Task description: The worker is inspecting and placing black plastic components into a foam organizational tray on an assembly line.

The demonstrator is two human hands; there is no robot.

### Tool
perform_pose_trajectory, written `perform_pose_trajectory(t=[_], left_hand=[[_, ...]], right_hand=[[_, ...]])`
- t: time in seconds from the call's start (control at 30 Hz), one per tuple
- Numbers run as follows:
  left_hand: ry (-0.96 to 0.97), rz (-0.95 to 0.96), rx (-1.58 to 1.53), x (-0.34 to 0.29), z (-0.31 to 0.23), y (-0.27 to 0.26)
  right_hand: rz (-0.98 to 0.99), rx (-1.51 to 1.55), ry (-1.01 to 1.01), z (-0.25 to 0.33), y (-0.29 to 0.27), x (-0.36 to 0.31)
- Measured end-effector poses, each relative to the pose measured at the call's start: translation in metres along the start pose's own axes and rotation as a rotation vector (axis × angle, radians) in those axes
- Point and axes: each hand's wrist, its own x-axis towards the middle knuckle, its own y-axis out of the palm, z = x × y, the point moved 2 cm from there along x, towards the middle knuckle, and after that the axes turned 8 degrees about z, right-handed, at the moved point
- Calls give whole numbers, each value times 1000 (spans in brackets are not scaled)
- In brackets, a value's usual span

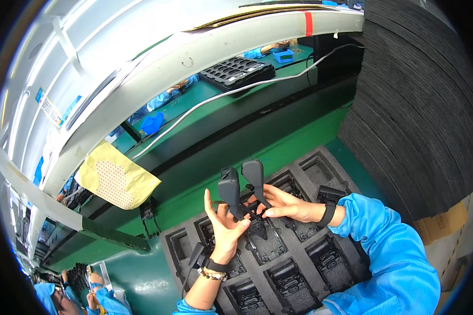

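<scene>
My left hand [227, 231] pinches a black plastic part [229, 188] with a blocky upper end, its index finger stretched upward. Between the fingers of my right hand [284, 203] is a black paddle-shaped plastic part [253, 176], with a rounded top and narrow stem. The two parts stand side by side, close to upright; whether they join lower down is hidden by my fingers. Under both hands lies a dark grey foam tray [303, 242], with black plastic housings [289, 283] in several of its compartments. A compartment [268, 247] directly below my hands is partly covered by them.
A tall stack of black sheets [415, 110] rises at the right, with a cardboard box [444, 223] beneath. Beyond the tray, a green bench carries a black tray [236, 72] and blue bins [284, 56]. A grey cable [215, 96] and yellow sheet [118, 176] hang there. A co-worker [79, 299] is lower left.
</scene>
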Motion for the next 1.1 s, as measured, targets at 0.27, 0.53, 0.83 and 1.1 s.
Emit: perform_pose_trajectory(t=[0.27, 0.53, 0.83, 1.1], left_hand=[[-17, 8, -23, 0, 5, -4], [-126, 76, -13, 0, 11, -12], [-178, -267, -239, 43, -32, -68], [-90, -589, 603, 102, -22, -205]], right_hand=[[-50, -27, -14, 0, 3, 0], [27, -23, 48, -8, -8, -1], [-282, 378, 142, 8, -70, 29], [-630, -182, 223, 9, -123, 104]])
